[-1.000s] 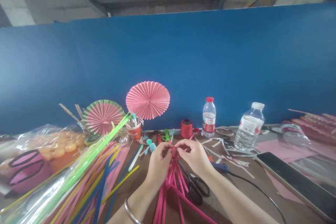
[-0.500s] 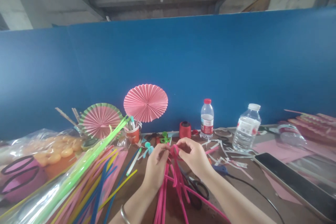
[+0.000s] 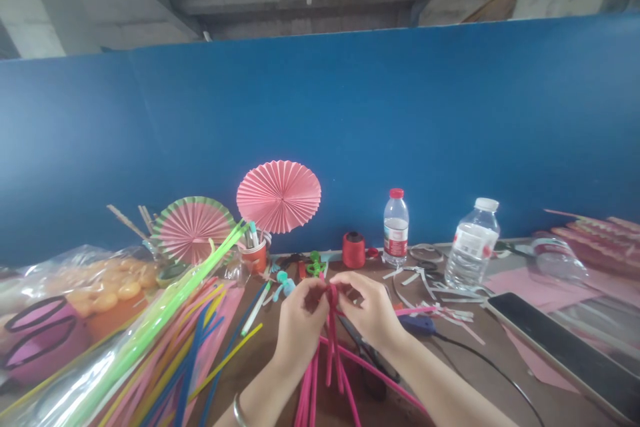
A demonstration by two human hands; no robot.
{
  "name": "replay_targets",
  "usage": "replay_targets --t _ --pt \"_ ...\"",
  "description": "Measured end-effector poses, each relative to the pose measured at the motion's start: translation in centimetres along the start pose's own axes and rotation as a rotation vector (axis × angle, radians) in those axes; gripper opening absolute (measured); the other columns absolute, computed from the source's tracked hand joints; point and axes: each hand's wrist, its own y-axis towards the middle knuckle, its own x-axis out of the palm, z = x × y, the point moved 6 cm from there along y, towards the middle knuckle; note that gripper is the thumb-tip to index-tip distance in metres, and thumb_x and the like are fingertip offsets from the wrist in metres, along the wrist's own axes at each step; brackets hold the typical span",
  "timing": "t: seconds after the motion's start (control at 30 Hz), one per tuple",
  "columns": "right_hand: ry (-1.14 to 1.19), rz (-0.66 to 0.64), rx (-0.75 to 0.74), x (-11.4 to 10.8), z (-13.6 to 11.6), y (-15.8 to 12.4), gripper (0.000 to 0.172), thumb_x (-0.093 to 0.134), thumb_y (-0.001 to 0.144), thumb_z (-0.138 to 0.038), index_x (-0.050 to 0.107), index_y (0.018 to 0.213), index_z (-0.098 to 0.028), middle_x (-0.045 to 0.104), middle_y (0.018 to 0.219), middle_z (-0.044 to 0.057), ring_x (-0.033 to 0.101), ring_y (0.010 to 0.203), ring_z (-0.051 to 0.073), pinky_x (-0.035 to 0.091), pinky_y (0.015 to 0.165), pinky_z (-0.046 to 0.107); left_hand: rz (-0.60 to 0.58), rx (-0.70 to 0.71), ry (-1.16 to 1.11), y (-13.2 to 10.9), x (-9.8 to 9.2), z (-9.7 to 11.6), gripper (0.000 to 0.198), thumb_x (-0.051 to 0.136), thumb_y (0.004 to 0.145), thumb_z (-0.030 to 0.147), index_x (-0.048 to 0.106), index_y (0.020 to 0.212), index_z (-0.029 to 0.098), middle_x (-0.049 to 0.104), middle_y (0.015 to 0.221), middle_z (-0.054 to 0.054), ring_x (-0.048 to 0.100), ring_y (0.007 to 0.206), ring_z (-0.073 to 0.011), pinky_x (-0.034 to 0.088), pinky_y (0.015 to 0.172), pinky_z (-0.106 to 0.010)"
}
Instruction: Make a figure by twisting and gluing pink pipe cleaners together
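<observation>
Between my fingertips is a bundle of hot-pink pipe cleaners (image 3: 332, 340), looped and gathered at the top with long ends hanging down. My left hand (image 3: 301, 320) pinches it from the left, and my right hand (image 3: 369, 307) pinches it from the right. Both hands are closed, their fingertips almost meeting. More pink pipe cleaners (image 3: 307, 393) lie on the brown table below. Black-handled scissors (image 3: 373, 363) rest beneath my right wrist, partly hidden by it. Just how the strands are twisted together is hidden by my fingers.
Bagged coloured pipe cleaners (image 3: 170, 340) fill the left side. Behind stand paper fans (image 3: 279, 197), a cup of pens (image 3: 255, 257), a red thread spool (image 3: 353, 250) and two bottles (image 3: 396, 230). At right are a phone (image 3: 565, 353) and a blue-handled corded tool (image 3: 419, 325).
My hands have drawn closer together and turned slightly. The open loop at the top of the pink bundle is now pinched narrow, and one strand sticks out to the right.
</observation>
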Motion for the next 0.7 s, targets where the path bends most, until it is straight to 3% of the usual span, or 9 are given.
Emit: replay_targets --t 0.2,0.53,0.7 --pt "0.106 -0.121 0.064 0.1 0.4 0.4 0.029 0.050 0.077 -0.011 0.065 0.100 -0.021 0.068 0.099 0.004 0.064 0.079 0.015 0.050 0.070 0.024 0.007 -0.024 0.010 0.1 -0.1 -0.2 0.010 0.052 0.075 0.018 0.060 0.081 0.019 0.064 0.075 0.000 0.060 0.068 -0.0161 0.047 0.064 -0.026" --pt "0.177 -0.115 0.135 0.0 0.7 0.6 0.017 0.058 0.075 -0.016 0.063 0.090 -0.020 0.064 0.089 0.002 0.061 0.072 0.015 0.048 0.066 0.025 -0.044 0.003 0.018 -0.1 0.2 0.3 0.010 0.049 0.080 0.023 0.059 0.083 0.019 0.061 0.075 0.000 0.059 0.064 -0.0150 0.046 0.060 -0.026" --pt "0.219 -0.080 0.175 0.1 1.1 0.7 0.007 0.060 0.073 -0.016 0.060 0.078 -0.019 0.061 0.076 0.000 0.059 0.071 0.015 0.046 0.062 0.024 -0.113 0.076 0.009 -0.5 0.7 1.0 0.015 0.049 0.076 0.013 0.058 0.085 0.020 0.062 0.080 0.000 0.059 0.074 -0.0162 0.046 0.066 -0.025"
